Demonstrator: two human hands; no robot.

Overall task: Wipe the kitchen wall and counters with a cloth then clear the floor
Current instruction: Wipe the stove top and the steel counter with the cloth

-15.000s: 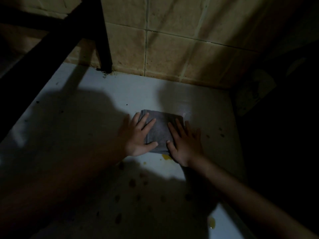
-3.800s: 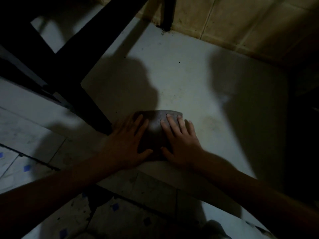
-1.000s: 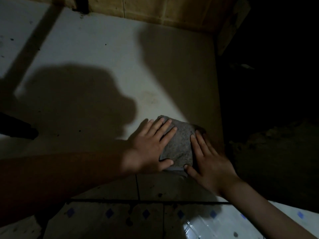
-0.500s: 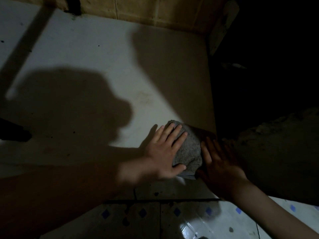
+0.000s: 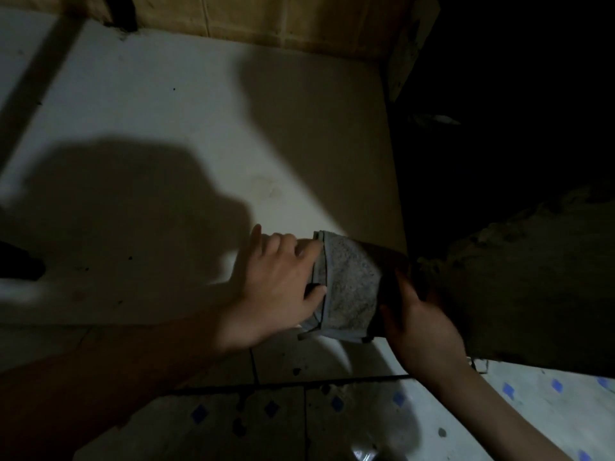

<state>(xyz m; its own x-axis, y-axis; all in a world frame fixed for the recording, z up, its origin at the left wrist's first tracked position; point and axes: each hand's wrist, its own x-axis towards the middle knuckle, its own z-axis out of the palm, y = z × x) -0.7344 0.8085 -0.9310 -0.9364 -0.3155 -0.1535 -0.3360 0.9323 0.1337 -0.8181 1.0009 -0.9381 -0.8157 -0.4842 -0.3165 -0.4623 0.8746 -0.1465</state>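
A folded grey cloth (image 5: 349,284) is at the front right corner of the white counter (image 5: 173,128), its lower edge hanging past the counter's front edge. My left hand (image 5: 276,291) grips the cloth's left edge, thumb on top of the fold. My right hand (image 5: 419,317) holds the cloth's right side; its fingers are in deep shadow behind the cloth. The tan tiled wall (image 5: 299,21) runs along the back of the counter.
A dark frame leg (image 5: 123,15) stands at the counter's back left. A rough, dark, crumbly mass (image 5: 519,281) lies right of the counter beyond a black gap. Below the counter front is a floor of white tiles with blue diamonds (image 5: 549,404).
Both hands slid the cloth right, to the counter's front right corner. They were flat on it; now they hold its edges and its lower edge hangs past the counter front.
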